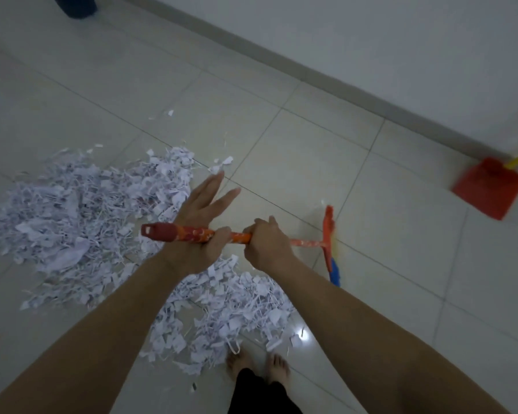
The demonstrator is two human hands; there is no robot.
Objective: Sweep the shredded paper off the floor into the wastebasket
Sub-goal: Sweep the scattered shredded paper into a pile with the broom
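Note:
A wide heap of white shredded paper (72,216) covers the tiled floor at the left and runs down in front of my bare feet (257,366). I hold a broom by its orange handle (192,233), which lies almost level across the view. My left hand (202,216) sits near the handle's red end, thumb hooked under it and fingers stretched out straight. My right hand (266,243) grips the handle further along. The broom's head (331,246), orange with blue bristles, touches the floor right of the paper. A dark blue wastebasket (77,6) stands at the top left.
A red dustpan (488,188) with a yellow handle lies on the floor at the right, near the grey skirting board (281,59) of the white wall. Bare tiles stretch between the paper, the wall and the wastebasket.

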